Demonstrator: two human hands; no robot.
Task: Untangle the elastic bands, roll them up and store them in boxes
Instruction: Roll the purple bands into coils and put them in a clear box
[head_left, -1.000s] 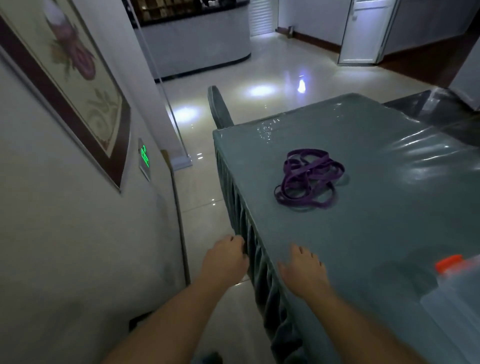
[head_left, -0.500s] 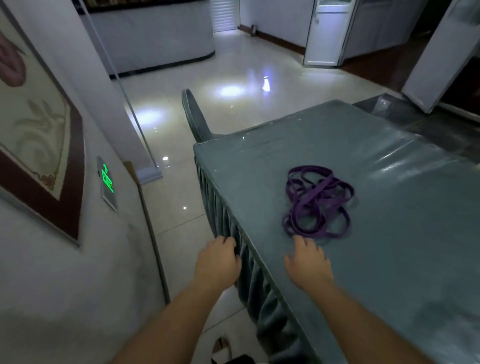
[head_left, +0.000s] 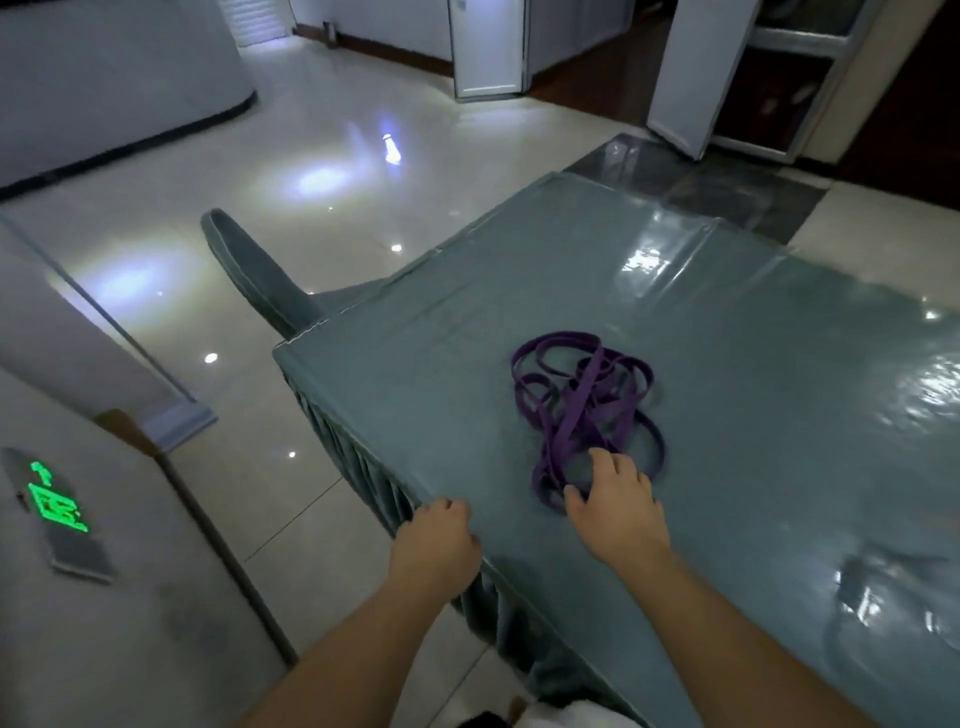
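Note:
A tangle of purple elastic bands (head_left: 582, 400) lies on the grey-green table (head_left: 753, 415), a little in from its left edge. My right hand (head_left: 615, 501) has reached the near end of the tangle. Its spread fingers and thumb rest on the nearest loops, and no loop is lifted. My left hand (head_left: 436, 540) sits at the table's left edge with loosely curled fingers and holds nothing. No box is in view.
The table wears a glossy cover and a pleated skirt (head_left: 363, 467) along its left side. A grey chair back (head_left: 249, 270) stands at the far left corner. A wall with a green-lit sign (head_left: 54, 504) is close on the left, with shiny floor tiles between.
The view has moved closer to the table. My right hand slid forward from the near edge onto the purple bands. My left hand kept to the table's edge.

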